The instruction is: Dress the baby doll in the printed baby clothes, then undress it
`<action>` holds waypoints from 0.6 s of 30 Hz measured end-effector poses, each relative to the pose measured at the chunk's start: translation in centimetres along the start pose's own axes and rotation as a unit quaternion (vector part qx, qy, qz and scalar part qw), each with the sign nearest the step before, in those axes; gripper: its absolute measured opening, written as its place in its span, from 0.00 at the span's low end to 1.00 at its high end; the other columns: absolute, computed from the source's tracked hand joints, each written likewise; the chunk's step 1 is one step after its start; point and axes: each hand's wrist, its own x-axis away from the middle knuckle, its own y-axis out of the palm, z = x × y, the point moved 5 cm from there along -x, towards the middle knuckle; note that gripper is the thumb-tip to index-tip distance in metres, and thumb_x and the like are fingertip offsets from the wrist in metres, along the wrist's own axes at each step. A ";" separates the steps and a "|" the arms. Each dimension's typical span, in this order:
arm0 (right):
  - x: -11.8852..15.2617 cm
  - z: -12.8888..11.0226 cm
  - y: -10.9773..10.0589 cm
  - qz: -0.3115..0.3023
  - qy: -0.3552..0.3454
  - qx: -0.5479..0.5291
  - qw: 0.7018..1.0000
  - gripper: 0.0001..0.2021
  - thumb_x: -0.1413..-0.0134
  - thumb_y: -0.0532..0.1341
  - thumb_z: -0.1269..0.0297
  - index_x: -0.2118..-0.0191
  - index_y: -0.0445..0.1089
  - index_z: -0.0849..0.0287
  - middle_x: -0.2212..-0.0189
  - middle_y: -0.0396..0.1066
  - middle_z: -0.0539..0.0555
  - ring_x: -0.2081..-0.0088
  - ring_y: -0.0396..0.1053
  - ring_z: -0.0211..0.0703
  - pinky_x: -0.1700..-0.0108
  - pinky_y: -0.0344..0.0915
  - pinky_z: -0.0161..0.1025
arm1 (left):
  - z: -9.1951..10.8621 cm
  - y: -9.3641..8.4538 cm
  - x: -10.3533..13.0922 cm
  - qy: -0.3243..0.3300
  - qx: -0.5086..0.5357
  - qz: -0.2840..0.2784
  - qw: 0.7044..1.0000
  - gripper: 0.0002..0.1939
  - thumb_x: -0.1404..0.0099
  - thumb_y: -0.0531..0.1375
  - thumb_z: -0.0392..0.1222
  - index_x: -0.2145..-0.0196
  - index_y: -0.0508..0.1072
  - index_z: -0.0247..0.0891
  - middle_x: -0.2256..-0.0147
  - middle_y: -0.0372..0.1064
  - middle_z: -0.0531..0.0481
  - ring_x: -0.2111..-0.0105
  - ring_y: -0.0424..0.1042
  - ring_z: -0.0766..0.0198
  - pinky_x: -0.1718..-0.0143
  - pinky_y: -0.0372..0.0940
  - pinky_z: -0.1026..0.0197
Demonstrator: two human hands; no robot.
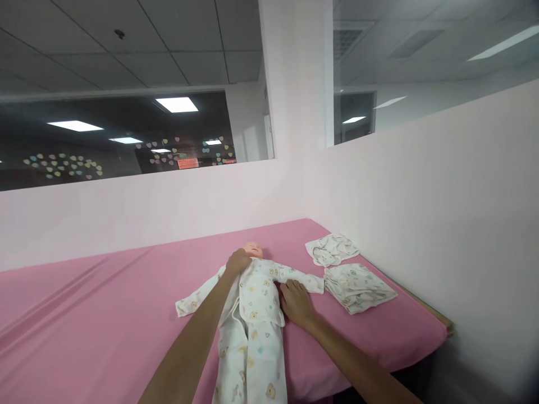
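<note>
A baby doll [254, 250] lies on its back, dressed in a white printed top [261, 292] with both sleeves spread out and matching trousers [265, 359]. My left hand [238, 262] is at the collar beside the doll's head, its fingers bent against the cloth; what they hold is too small to make out. Just below the sleeve on the right, my right hand [296, 302] rests against the side of the top with its fingers curled at the cloth. Its fingertips touch the sleeve's lower edge, and whether they grip it is unclear.
Pink cloth [105, 314] covers the table. Near its right edge lie a folded printed garment [357, 287] and, behind it, a smaller white printed cloth [332, 249]. White walls [442, 185] with windows rise behind and on the right.
</note>
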 end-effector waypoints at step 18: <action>-0.4 0.6 0.7 -0.012 0.008 0.001 1.000 0.11 0.41 0.50 0.72 0.61 0.70 0.60 0.56 0.69 0.59 0.55 0.63 0.49 0.56 0.52 0.42 | -2.3 0.2 -1.4 -0.091 0.086 -0.128 0.984 0.14 0.32 0.58 0.44 0.73 0.65 0.33 0.81 0.53 0.61 0.85 0.51 0.77 0.84 0.51 0.71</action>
